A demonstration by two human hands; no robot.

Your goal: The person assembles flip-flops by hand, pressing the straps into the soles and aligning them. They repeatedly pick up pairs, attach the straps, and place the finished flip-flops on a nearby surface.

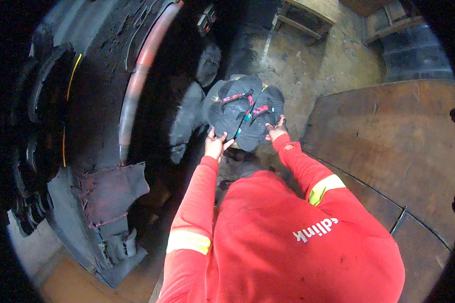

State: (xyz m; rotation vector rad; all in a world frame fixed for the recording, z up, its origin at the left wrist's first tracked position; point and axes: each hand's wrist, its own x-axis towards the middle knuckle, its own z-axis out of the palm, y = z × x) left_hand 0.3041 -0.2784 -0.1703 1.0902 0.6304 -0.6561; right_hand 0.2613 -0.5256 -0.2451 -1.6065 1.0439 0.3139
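Note:
In front of me is a pile of black flip-flops (229, 120) with ridged soles and pink patterned straps. A pair lies uppermost, side by side, and more dark soles show beneath its far and left edges. My left hand (217, 145) grips the pile at its near left edge, fingers bent against the sole. At the right edge my right hand (276, 129) holds the right-hand flip-flop (255, 132), thumb on top. Parts of the fingers are hidden under the soles, and I cannot tell what supports the pile. Both arms are in red sleeves with yellow-and-white bands.
On the left stands a dark, dusty machine with a long curved red-and-grey bar (139, 76). A ragged reddish cloth (115, 193) hangs near it. Large brown boards (384, 131) lie to the right. Beyond the pile are stained concrete floor (308, 65) and a wooden stand (301, 25).

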